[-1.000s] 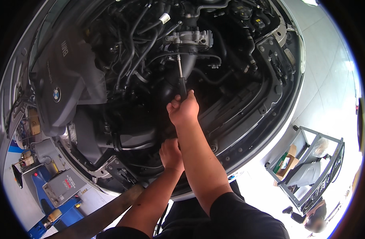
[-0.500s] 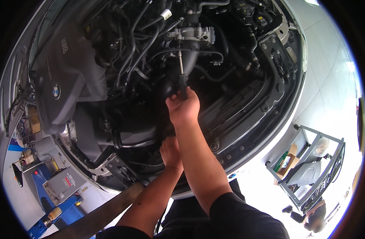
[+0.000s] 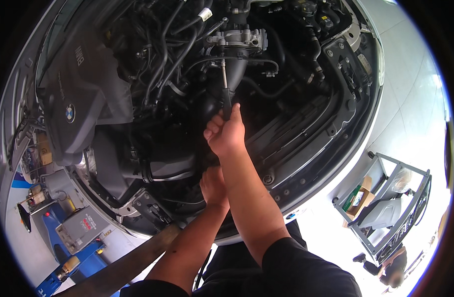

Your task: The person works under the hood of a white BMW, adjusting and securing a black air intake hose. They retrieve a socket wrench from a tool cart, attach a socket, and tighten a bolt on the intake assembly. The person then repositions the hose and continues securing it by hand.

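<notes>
My right hand (image 3: 225, 132) grips the black handle of a driver tool (image 3: 227, 99). Its shiny shaft reaches up to a small fitting (image 3: 223, 63) on the black intake pipe (image 3: 237, 72), just below a silver metal housing (image 3: 241, 39). Below and behind my right forearm, my left hand (image 3: 212, 183) is curled beside the black air duct (image 3: 167, 167); what it holds, if anything, is hidden. A corrugated hose (image 3: 202, 60) runs across the pipe near the tool's tip.
A black engine cover (image 3: 80, 104) lies left and a radiator support (image 3: 336, 106) right. A wheeled metal cart (image 3: 385, 193) holds a box and parts on the floor. Blue equipment (image 3: 63, 222) stands lower left. Another person (image 3: 390, 270) is at the lower right.
My right hand and the tool have shifted slightly up in the view, and my left hand has crept up a little too. The tool stays in my right hand.
</notes>
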### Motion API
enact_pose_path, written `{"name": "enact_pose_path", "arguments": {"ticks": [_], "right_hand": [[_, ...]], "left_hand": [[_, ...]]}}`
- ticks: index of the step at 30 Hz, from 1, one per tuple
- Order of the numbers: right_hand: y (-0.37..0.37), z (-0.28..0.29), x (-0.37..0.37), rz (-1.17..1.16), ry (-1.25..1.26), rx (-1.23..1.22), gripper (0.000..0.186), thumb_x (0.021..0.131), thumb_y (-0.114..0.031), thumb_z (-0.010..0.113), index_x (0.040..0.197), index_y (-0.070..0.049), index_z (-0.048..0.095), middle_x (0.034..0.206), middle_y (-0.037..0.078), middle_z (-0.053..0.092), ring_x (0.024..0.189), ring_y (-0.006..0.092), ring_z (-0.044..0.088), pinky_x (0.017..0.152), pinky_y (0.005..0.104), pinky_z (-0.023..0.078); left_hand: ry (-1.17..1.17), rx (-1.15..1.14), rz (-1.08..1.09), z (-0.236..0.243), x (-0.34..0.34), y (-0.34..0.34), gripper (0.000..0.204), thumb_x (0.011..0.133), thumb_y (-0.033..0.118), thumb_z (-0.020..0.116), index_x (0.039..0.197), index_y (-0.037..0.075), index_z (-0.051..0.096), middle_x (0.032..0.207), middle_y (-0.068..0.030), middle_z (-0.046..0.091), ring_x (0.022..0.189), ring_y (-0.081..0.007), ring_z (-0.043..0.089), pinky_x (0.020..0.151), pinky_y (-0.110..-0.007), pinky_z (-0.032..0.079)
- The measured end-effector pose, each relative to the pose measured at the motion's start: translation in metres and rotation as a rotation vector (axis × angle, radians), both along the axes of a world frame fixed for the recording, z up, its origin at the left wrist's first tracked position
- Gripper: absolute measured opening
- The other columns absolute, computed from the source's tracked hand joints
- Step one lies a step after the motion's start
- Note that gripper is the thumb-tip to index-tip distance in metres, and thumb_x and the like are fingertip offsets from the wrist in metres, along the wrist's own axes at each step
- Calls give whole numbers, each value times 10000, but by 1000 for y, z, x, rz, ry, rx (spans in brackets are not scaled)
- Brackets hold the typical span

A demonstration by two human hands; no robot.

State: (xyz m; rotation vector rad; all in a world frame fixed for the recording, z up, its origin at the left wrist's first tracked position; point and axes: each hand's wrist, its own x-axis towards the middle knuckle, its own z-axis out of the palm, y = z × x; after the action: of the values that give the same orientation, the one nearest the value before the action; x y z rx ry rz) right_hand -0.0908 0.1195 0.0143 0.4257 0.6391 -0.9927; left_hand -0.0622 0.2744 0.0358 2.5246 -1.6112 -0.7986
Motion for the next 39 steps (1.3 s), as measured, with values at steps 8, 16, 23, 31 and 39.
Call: {"name": "enact_pose_path", "arguments": {"ticks": [8,16,23,31,39], "right_hand": [[-5,30,19,-47,706,-56,415,1029,-425,535,1157,-37,458,836,51,525,645,148,531,553,316,507],[4,18,5,-18,-57,-96,355,1038,-360,543,1046,-5,550,819,63,561,643,153,541,578,312,537],[-3,32,26,-64,666,-28,347,1027,-341,576,1057,1,530,785,59,565,599,129,530,552,309,548],[0,21,12,148,435,-27,553,1044,-541,427,1139,-3,510,853,72,578,567,149,525,525,326,514],[1,29,19,3,964,-126,428,1016,-275,599,1251,47,444,858,85,580,573,116,545,502,266,495]], "left_hand": [[-115,-109,-85,-18,4,12,283,860,354,635,965,91,626,1006,-122,618,1001,-360,590,870,-490,494],[-130,-3,-107,-9,2,7,283,861,342,633,981,85,623,987,-127,616,998,-362,590,857,-491,498],[-129,-198,-100,-21,5,17,264,877,328,619,975,83,629,987,-137,617,999,-370,588,865,-495,491],[-102,7,-63,-8,1,6,250,877,323,616,961,87,619,987,-130,607,989,-363,585,865,-490,495],[-128,-116,-77,-19,4,12,264,880,335,618,975,89,623,992,-130,600,1018,-353,589,875,-480,501]]}}
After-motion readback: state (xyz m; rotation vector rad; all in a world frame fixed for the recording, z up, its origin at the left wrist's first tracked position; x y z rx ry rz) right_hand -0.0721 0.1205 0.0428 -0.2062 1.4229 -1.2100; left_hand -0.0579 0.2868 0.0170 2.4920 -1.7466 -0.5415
